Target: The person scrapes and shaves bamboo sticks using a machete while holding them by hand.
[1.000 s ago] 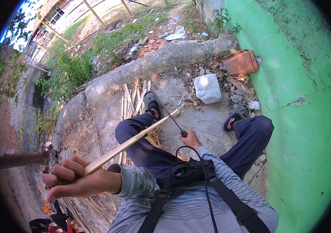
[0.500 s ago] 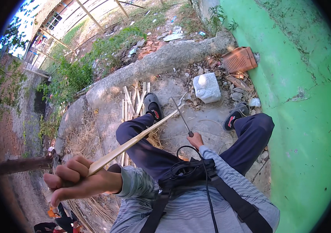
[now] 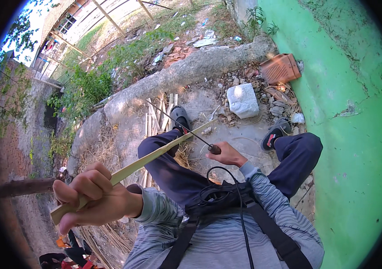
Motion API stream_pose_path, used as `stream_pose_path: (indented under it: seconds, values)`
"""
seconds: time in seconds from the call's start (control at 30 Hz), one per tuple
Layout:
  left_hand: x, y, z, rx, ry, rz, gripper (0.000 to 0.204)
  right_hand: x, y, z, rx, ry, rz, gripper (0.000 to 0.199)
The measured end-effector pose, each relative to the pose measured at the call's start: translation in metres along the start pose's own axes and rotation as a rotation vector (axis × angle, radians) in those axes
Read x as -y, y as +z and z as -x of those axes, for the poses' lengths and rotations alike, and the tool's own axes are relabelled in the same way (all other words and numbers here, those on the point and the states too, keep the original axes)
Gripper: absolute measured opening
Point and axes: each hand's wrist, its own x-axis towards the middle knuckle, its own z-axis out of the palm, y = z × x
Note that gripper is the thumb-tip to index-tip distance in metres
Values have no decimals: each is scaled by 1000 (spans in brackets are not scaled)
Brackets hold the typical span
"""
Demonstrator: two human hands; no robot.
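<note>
My left hand (image 3: 93, 197) is closed around the near end of a long pale bamboo strip (image 3: 155, 154) that runs up and to the right over my left knee. In my right hand (image 3: 228, 155) is a thin knife (image 3: 182, 126) with a dark round handle; its narrow blade slants up to the left and crosses the bamboo strip near its far end. I sit with both legs in dark trousers spread, shoes on the concrete ground.
A bundle of split bamboo strips (image 3: 157, 114) lies by my left shoe. A white stone block (image 3: 242, 99) and an orange tile (image 3: 280, 68) sit near the green wall (image 3: 348, 112). A concrete kerb (image 3: 186, 74) curves behind; a wooden post (image 3: 25, 186) stands at left.
The knife blade has swung to the left and now lies across the strip, pointing up-left. My left hand holding the strip has stayed about where it was.
</note>
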Motion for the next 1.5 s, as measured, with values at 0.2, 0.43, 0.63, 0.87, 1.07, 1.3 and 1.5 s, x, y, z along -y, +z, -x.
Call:
stream_pose_path:
  seconds: [0.2,0.43,0.63,0.87,1.07,1.3,1.5]
  values:
    - [-1,25,8,-128,35,-165,63,112,-44,24,131,-27,-109,67]
    - [-3,46,19,-288,127,-356,64,177,-43,72,252,-178,-37,71]
    - [-8,55,31,-390,165,-524,63,191,-24,85,329,-249,-14,63]
    - [-6,53,29,-435,187,-620,62,152,-3,61,287,-225,-88,64]
    - [-10,45,29,-475,186,-639,62,170,4,59,338,-188,-191,74]
    - [-9,39,26,-506,207,-719,62,150,3,39,336,-170,-111,78]
    - [-12,34,30,-520,207,-742,62,144,6,34,415,-44,-168,78]
